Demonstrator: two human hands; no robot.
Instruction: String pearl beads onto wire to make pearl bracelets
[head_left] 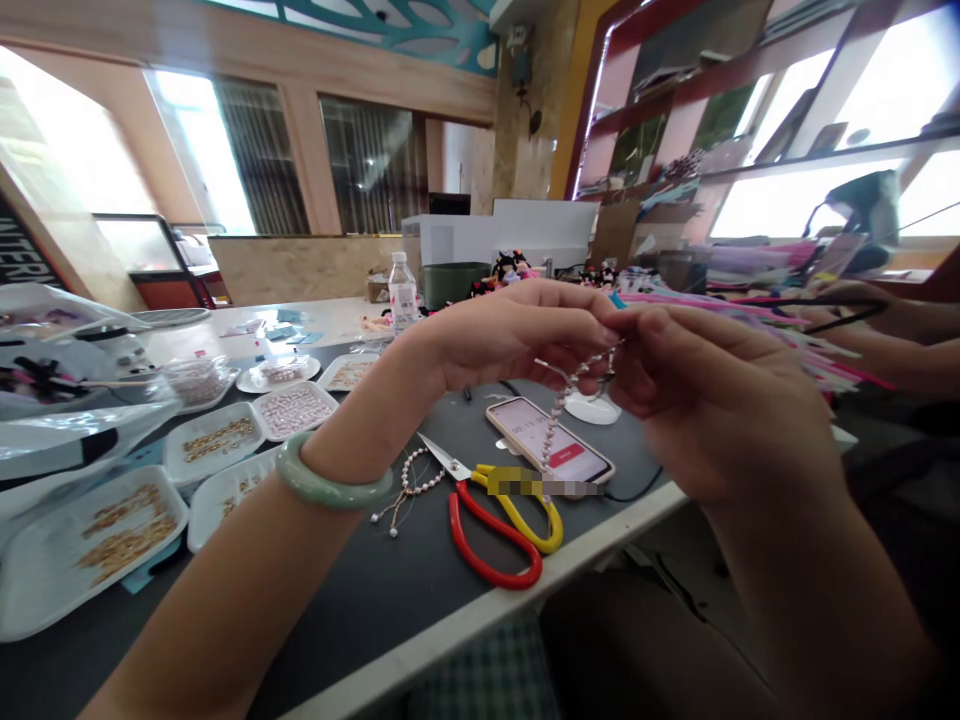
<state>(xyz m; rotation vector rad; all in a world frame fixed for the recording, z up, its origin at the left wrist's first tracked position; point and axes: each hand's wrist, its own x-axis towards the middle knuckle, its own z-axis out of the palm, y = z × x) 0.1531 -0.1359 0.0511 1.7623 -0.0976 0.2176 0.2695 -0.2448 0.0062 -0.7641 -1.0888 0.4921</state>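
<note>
My left hand (517,325) and my right hand (697,400) meet fingertip to fingertip above the table, both pinched on a strand of small pearl-like beads (555,420). The strand hangs in a curve below the fingers. Beneath it lies a phone (540,435) with a lit screen. Scissors (499,530) with one red and one yellow handle rest partly open near the table edge. A second beaded bracelet (412,475) with loose thread ends lies left of the blades. A green bangle (326,485) circles my left wrist.
White trays of gold-coloured pieces (127,535) and pale beads (292,410) stand on the left. Behind are a plastic bottle (403,295) and a green container (454,282). Pink stems (780,335) and another person's arm (892,350) are at the right.
</note>
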